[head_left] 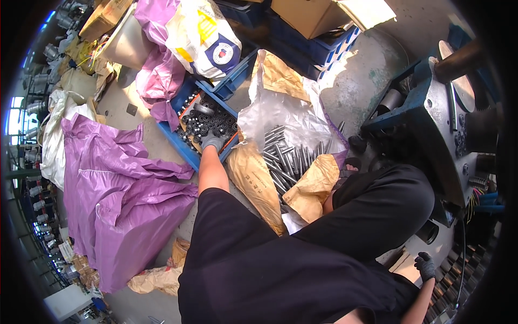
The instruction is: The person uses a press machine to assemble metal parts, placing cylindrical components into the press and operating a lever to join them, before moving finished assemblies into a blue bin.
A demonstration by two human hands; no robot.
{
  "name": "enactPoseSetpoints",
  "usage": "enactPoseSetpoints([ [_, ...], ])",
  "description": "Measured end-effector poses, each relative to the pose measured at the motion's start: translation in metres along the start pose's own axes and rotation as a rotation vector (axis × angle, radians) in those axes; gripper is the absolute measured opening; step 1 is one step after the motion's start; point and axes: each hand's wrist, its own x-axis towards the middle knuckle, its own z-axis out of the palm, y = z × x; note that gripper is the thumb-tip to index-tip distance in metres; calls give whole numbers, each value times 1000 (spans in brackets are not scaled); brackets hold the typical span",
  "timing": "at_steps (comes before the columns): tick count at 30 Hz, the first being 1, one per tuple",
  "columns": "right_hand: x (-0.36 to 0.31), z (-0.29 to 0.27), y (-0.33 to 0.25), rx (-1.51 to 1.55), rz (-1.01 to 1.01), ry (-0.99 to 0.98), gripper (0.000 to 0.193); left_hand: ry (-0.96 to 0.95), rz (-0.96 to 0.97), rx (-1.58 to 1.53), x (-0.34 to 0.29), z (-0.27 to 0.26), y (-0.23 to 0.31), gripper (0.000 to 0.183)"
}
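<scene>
My left hand (213, 141), in a grey glove, reaches down into a blue bin (186, 154) at its near side. It touches the small dark ring-shaped metal parts (202, 120) heaped there. Its fingertips are lost among the parts, so whether they grip one cannot be seen. Far off at the lower right, beside a machine, is my right hand (426, 265) in a dark grey glove. Its fingers are curled in, and anything inside them is hidden. Right of the bin lies an opened paper sack (251, 175) with many loose steel rods (288, 162) in it.
A purple woven sack (116, 216) spreads over the floor at the left. White bags (202, 40) and a cardboard box (307, 16) stand at the back. A blue-and-grey machine (426, 124) rises on the right, near my bent knee (388, 189).
</scene>
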Motion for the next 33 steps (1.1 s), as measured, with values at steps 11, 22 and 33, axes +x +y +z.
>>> enactPoseSetpoints([
  [11,-14,4,-9,15,-55,23,34,12,114,28,18,18,-10,93],
  [22,-32,11,-33,-10,-81,34,39,79,257,22,26,26,-9,68],
  [33,-42,14,-54,-124,-97,50,39,12,495,-190,69,48,-24,51],
])
